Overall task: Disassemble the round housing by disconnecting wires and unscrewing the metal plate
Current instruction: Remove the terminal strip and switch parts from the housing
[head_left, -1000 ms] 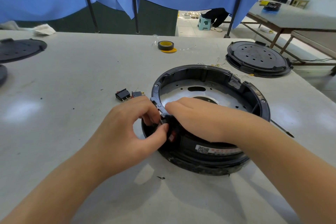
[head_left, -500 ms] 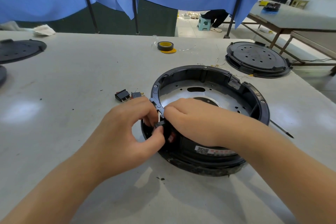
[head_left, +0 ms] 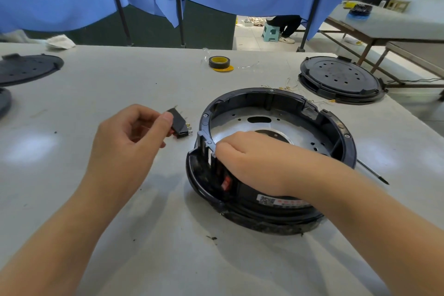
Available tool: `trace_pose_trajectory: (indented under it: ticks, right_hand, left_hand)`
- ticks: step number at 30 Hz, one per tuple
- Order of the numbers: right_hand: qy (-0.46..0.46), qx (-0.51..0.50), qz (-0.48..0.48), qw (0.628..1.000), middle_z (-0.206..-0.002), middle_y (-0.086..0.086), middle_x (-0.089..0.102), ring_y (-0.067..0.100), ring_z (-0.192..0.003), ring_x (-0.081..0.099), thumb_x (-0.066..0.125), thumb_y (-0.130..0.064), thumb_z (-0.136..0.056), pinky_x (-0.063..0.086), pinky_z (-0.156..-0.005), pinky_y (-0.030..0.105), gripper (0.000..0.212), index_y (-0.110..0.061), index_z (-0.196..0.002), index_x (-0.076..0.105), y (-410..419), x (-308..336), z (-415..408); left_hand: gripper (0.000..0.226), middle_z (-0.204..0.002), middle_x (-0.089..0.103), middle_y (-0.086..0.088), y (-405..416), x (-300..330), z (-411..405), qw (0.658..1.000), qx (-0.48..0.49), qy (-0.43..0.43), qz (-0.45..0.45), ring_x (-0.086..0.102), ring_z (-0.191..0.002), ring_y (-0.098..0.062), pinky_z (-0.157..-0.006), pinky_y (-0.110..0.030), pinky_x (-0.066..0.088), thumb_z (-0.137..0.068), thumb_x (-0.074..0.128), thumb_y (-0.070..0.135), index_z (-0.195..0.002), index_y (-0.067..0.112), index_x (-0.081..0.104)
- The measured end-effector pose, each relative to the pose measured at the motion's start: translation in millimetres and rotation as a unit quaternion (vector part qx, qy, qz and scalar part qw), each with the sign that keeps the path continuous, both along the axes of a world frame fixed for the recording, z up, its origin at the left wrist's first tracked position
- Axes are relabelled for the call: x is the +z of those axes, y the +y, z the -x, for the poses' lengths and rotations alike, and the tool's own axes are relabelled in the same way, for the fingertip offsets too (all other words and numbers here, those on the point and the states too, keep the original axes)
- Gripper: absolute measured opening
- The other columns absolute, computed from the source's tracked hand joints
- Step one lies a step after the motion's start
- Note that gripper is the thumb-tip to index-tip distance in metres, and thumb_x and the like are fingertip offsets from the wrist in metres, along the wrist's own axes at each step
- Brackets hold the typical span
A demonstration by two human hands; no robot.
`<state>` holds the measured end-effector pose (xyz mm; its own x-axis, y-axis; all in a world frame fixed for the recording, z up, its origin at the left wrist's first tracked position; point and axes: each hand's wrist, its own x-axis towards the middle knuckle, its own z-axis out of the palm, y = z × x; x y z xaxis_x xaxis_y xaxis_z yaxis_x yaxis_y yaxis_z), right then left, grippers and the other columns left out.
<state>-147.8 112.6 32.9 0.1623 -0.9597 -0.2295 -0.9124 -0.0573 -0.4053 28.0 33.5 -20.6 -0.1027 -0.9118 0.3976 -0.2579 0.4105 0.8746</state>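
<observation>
The round black housing point(head_left: 336, 132) lies open side up on the table, with the silver metal plate point(head_left: 302, 130) in its bottom. My right hand point(head_left: 254, 161) grips the housing's near-left wall, fingers curled over the rim beside an empty slot. A red switch point(head_left: 225, 182) still sits in the wall just below that hand. My left hand point(head_left: 129, 137) is left of the housing and pinches a small black switch point(head_left: 179, 124) with brass terminals between thumb and fingers, just above the table.
A thin screwdriver point(head_left: 373, 172) lies right of the housing. A black round lid point(head_left: 341, 78) sits at the back right, with loose thin wires point(head_left: 288, 86) beside it. A tape roll point(head_left: 219, 62) is at the back centre; dark lids point(head_left: 28, 68) lie far left.
My left hand has pulled the black switch out of the housing wall and carried it left, away from the rim. My right hand stays on the housing.
</observation>
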Motion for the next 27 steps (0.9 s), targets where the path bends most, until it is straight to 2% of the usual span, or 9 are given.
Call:
trace_pose_trajectory:
  ticks: [3, 5, 8, 10, 12, 15, 21, 24, 27]
  right_hand:
    - [-0.005, -0.001, 0.007, 1.0, -0.062, 0.003, 0.029, 0.017, -0.054, 0.023, 0.028, -0.013, -0.099, 0.025, -0.048, 0.027, 0.037, -0.016, -0.063, 0.027, -0.7, -1.6, 0.1]
    - [-0.008, -0.005, 0.015, 1.0, -0.061, 0.002, 0.031, 0.016, -0.053, 0.026, 0.029, -0.014, -0.101, 0.032, -0.048, 0.021, 0.038, -0.016, -0.063, 0.029, -1.6, -3.1, 0.4]
    - [-0.022, -0.009, 0.015, 1.0, -0.06, 0.0, 0.033, 0.015, -0.052, 0.029, 0.029, -0.018, -0.1, 0.028, -0.047, 0.022, 0.038, -0.018, -0.062, 0.032, -2.9, -5.9, 0.9]
    - [-0.025, -0.003, 0.02, 0.999, -0.062, -0.004, 0.043, 0.009, -0.054, 0.04, 0.029, -0.02, -0.101, 0.035, -0.053, 0.02, 0.039, -0.023, -0.063, 0.039, -3.2, -6.6, 1.2]
    - [-0.012, 0.0, 0.016, 1.0, -0.062, -0.002, 0.039, 0.013, -0.053, 0.036, 0.029, -0.017, -0.101, 0.031, -0.05, 0.025, 0.038, -0.021, -0.063, 0.036, -2.7, -6.1, 0.6]
    - [0.01, 0.002, 0.009, 1.0, -0.06, 0.0, 0.024, 0.015, -0.053, 0.018, 0.029, -0.015, -0.099, 0.016, -0.049, 0.03, 0.037, -0.016, -0.063, 0.025, -1.4, -2.7, 0.1]
    - [0.026, 0.02, 0.006, 0.999, -0.061, 0.001, 0.021, 0.016, -0.055, 0.015, 0.029, -0.009, -0.097, 0.013, -0.05, 0.031, 0.035, -0.015, -0.063, 0.022, -0.5, -1.2, 0.2]
    - [0.018, 0.02, 0.008, 1.0, -0.061, 0.001, 0.022, 0.016, -0.055, 0.015, 0.029, -0.009, -0.097, 0.015, -0.05, 0.029, 0.035, -0.015, -0.063, 0.022, 0.1, -1.1, 0.9]
    - [0.012, 0.021, 0.02, 1.0, -0.061, 0.002, 0.025, 0.014, -0.053, 0.016, 0.03, -0.008, -0.098, 0.025, -0.047, 0.024, 0.036, -0.015, -0.063, 0.024, -0.6, -3.3, 0.5]
  left_hand:
    - [0.018, -0.071, 0.071, 0.009, -8.3, -4.2, -4.2, 0.998, 0.053, -0.027, -0.012, 0.065, -0.062, -0.007, -0.06, -0.02, 0.05, -0.09, 0.065, 0.037, -0.077, 0.025, 0.066]
    - [0.019, -0.071, 0.069, 0.008, -14.9, -8.5, -8.0, 0.992, 0.089, -0.086, -0.032, 0.066, -0.067, -0.012, -0.058, -0.027, 0.047, -0.088, 0.065, 0.041, -0.076, 0.027, 0.065]
    - [0.02, -0.074, 0.066, 0.01, -21.6, -15.9, -10.4, 0.976, 0.116, -0.171, -0.071, 0.061, -0.068, -0.01, -0.053, -0.027, 0.043, -0.087, 0.065, 0.042, -0.076, 0.025, 0.064]
    - [0.019, -0.074, 0.065, 0.011, -24.3, -20.3, -9.8, 0.967, 0.116, -0.209, -0.085, 0.058, -0.068, -0.007, -0.055, -0.025, 0.04, -0.088, 0.065, 0.04, -0.077, 0.025, 0.064]
    - [0.016, -0.073, 0.065, 0.011, -26.2, -22.6, -9.1, 0.963, 0.111, -0.227, -0.094, 0.058, -0.07, -0.006, -0.058, -0.025, 0.039, -0.087, 0.066, 0.039, -0.079, 0.025, 0.065]
    - [0.013, -0.074, 0.065, 0.011, -27.3, -22.9, -8.7, 0.963, 0.106, -0.225, -0.099, 0.059, -0.072, -0.007, -0.062, -0.029, 0.04, -0.086, 0.068, 0.037, -0.085, 0.024, 0.064]
    - [0.023, -0.082, 0.064, 0.012, -20.6, -20.3, -4.0, 0.978, 0.076, -0.176, -0.082, 0.061, -0.074, -0.009, -0.062, -0.026, 0.042, -0.085, 0.071, 0.031, -0.103, 0.028, 0.058]
    - [0.019, -0.082, 0.066, 0.011, -15.0, -16.8, 0.0, 0.987, 0.062, -0.137, -0.065, 0.062, -0.07, -0.013, -0.06, -0.027, 0.043, -0.085, 0.071, 0.03, -0.101, 0.029, 0.06]
    - [0.016, -0.084, 0.067, 0.011, -7.6, -11.7, 2.7, 0.992, 0.039, -0.115, -0.026, 0.063, -0.074, -0.012, -0.062, -0.024, 0.045, -0.087, 0.068, 0.024, -0.101, 0.029, 0.061]
